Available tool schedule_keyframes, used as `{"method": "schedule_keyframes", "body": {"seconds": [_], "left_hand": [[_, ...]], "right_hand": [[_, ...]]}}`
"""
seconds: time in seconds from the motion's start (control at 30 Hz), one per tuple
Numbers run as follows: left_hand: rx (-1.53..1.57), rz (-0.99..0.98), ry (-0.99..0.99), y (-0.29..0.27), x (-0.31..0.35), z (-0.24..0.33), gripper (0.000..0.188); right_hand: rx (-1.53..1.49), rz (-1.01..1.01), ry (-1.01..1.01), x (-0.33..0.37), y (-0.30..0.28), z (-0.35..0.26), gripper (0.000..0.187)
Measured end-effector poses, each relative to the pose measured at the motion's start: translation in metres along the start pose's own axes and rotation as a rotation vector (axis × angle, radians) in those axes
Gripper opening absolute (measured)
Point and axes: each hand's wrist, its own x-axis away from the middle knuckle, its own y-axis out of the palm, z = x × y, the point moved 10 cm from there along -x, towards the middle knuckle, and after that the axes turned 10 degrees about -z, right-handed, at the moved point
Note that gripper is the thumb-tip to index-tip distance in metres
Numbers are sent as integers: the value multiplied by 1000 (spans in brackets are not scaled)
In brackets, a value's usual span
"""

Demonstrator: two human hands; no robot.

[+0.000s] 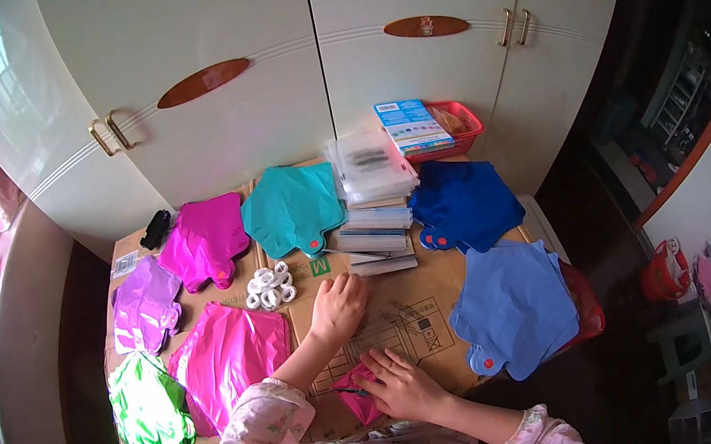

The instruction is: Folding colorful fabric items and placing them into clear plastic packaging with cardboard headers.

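Note:
My left hand (340,306) is over the middle of the cardboard, fingers curled and pressed together beside the near end of a row of thin grey-white packets (378,242). Whatever lies between its fingertips is hidden. Close to my body, my right hand (401,384) rests with fingers stretched out over a small folded piece of pink foil (359,402), which it partly covers. Left of my left hand is a pile of white ribbon rolls (270,287). A stack of flat magenta-pink foil balloons (233,360) lies beside my left forearm.
Stacks of flat foil pieces ring the cardboard (430,303): green (151,407), purple (145,300), magenta (207,242), teal (292,206), dark blue (465,204) and light blue (520,303). Clear bags (369,163) and a red basket (465,142) stand at the back, before white cabinets (182,25).

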Motion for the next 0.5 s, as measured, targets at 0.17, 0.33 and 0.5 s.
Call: {"method": "schedule_keyframes", "body": {"seconds": [0.17, 0.33, 0.5], "left_hand": [[97, 33, -78, -1, -11, -11, 14], [-52, 80, 21, -11, -25, 0, 14], [-27, -12, -17, 12, -37, -3, 8]], "right_hand": [[-7, 29, -2, 1, 1, 1, 47], [1, 18, -9, 1, 1, 0, 48], [-7, 37, -8, 1, 2, 0, 49]]}}
